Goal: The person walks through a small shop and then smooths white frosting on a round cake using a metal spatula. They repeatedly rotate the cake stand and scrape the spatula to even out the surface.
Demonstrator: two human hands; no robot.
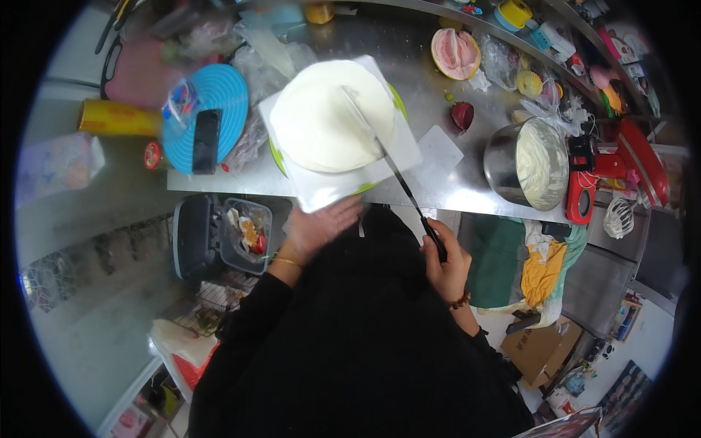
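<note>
A round cake covered in white cream sits on a square white board, which rests on a green turntable. My right hand grips the black handle of a long icing spatula; its blade lies over the cream on the cake top. My left hand, in a clear thin glove, is at the front corner of the board, fingers extended; whether it touches the board or turntable cannot be told. It holds nothing that I can see.
A steel mixer bowl of cream stands at the right beside a red stand mixer. At the left lie a blue round mat and a phone. Half a pomelo is behind, and an open bin stands below the counter edge.
</note>
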